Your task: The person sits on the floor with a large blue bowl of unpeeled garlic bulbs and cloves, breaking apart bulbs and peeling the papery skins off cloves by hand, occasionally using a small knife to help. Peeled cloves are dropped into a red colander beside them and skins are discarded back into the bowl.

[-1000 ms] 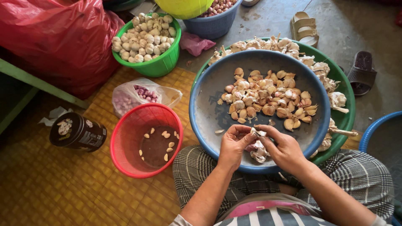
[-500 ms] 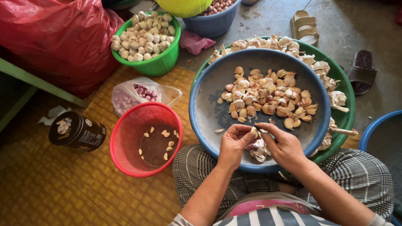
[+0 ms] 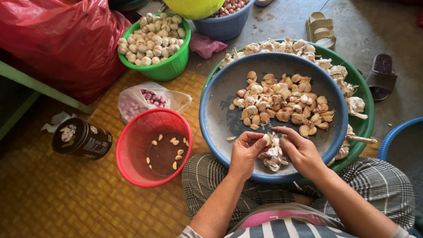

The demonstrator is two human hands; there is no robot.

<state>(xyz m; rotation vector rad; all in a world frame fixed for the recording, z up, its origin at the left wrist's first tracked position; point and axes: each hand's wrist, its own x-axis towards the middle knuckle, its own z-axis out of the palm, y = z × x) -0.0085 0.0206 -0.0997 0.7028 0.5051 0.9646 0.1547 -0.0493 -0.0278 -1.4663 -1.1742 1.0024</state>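
Note:
My left hand [image 3: 246, 152] and my right hand [image 3: 299, 150] meet over the near rim of a blue basin [image 3: 220, 119] resting on my lap. Together they pinch one pale garlic clove [image 3: 266, 139], the right fingertips at its skin. A small heap of peeled skins [image 3: 273, 158] lies under the hands. Further back in the basin sits a pile of unpeeled garlic cloves [image 3: 282, 103]. A red mesh basket [image 3: 132, 150] to my left holds several peeled cloves [image 3: 169, 150].
A green basin [image 3: 363, 114] with garlic husks sits under the blue one. A green basket of whole garlic bulbs [image 3: 152, 42], a plastic bag of small purple bulbs [image 3: 145, 101], a black tin [image 3: 81, 139], a red sack [image 3: 61, 39], sandals [image 3: 321, 28] and another blue tub [image 3: 396, 136] surround me.
The hands have stayed in place over the basin's near rim; only the fingers have shifted slightly around the clove.

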